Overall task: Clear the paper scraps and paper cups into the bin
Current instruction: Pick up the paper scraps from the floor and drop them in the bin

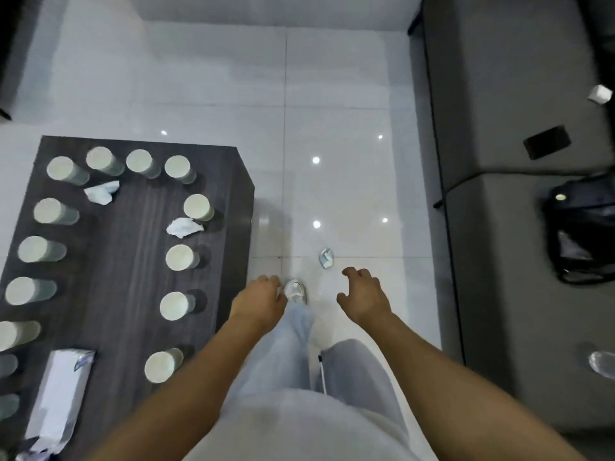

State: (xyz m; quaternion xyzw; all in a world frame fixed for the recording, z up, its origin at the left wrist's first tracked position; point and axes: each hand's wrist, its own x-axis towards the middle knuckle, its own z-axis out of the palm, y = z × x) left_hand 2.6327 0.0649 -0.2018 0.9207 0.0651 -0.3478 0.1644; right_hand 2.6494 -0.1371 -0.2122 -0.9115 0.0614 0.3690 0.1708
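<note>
Both hands are held over the floor, holding nothing: left hand [259,299] loosely curled, right hand [362,294] spread. Paper cups [179,257] and paper scraps [184,226] are ranged along the table [133,247] edges; one scrap [326,257] lies on the floor [332,111].

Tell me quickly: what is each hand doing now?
Left hand: fingers curled downward; whether it holds anything cannot be told.
Right hand: open, fingers spread, holding nothing.

Office lounge or waiting room: grey sofa [519,94], glossy tiled floor [332,111], low dark table [133,261].
</note>
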